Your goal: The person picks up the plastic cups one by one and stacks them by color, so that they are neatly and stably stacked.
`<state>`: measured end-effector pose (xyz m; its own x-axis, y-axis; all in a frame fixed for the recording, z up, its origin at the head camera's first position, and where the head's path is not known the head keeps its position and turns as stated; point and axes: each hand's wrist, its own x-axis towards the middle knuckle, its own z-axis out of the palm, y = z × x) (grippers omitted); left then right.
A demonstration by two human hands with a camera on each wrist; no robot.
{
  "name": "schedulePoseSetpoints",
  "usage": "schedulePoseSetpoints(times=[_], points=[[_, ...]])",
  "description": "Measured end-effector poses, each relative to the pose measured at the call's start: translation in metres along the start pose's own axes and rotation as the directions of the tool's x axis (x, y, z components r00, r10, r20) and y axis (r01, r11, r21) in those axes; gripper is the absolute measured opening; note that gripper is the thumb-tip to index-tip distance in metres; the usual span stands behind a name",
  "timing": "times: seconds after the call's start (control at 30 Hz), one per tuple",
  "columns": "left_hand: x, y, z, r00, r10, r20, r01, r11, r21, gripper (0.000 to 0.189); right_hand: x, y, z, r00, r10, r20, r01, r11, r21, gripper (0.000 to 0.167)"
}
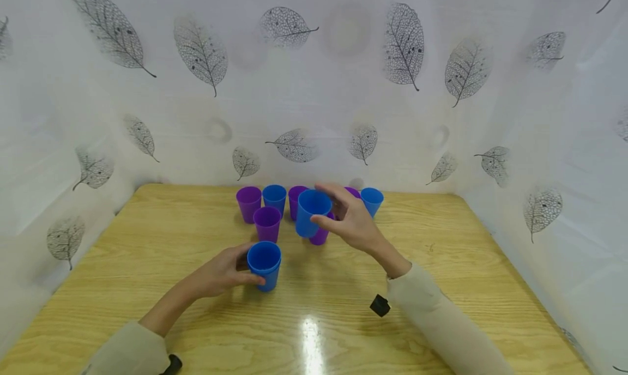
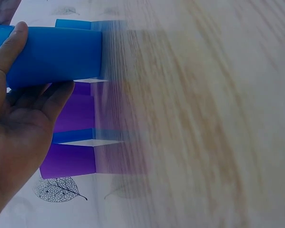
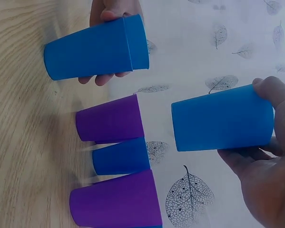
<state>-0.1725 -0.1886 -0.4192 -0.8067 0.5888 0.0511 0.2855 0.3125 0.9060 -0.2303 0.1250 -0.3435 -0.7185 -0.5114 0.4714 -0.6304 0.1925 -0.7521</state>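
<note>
My left hand [image 1: 223,271] grips a stack of two nested blue cups [image 1: 267,282] from its left side, near the front of the cup group. The second rim shows just below the top one, and the stack's base is at the tabletop in the right wrist view. Raised in my right hand [image 1: 357,222] is a single blue cup [image 1: 308,225], mouth up, held between thumb and fingers. It hangs above the table and overlaps a purple cup [image 1: 319,237] behind it in the head view. Right behind the left hand's stack stands another purple cup [image 1: 267,226].
Along the back of the wooden table [image 1: 196,222] stand more upright cups, among them a purple cup [image 1: 248,205], a blue cup [image 1: 273,198] and, at the right end, another blue cup [image 1: 372,201]. A leaf-patterned white sheet [image 1: 314,102] encloses the table's back and sides.
</note>
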Motion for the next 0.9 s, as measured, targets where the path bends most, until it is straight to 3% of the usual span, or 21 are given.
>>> schedulePoseSetpoints(times=[0.23,0.57,0.9], points=[[-0.001,-0.001,0.000,1.000,-0.002,-0.007,0.002,1.000,0.006,0.061,-0.010,-0.005,0.001,1.000,0.026,0.013,-0.026,1.000,-0.001,0.061],[-0.002,0.002,0.000,1.000,0.023,-0.008,-0.023,1.000,0.022,0.057,-0.014,-0.013,0.013,0.998,0.024,0.053,-0.035,0.975,0.219,0.067],[-0.002,0.003,0.000,0.999,0.033,0.002,-0.033,0.999,0.009,0.058,-0.005,-0.022,0.031,0.996,-0.018,0.082,0.000,0.975,0.221,0.078]])
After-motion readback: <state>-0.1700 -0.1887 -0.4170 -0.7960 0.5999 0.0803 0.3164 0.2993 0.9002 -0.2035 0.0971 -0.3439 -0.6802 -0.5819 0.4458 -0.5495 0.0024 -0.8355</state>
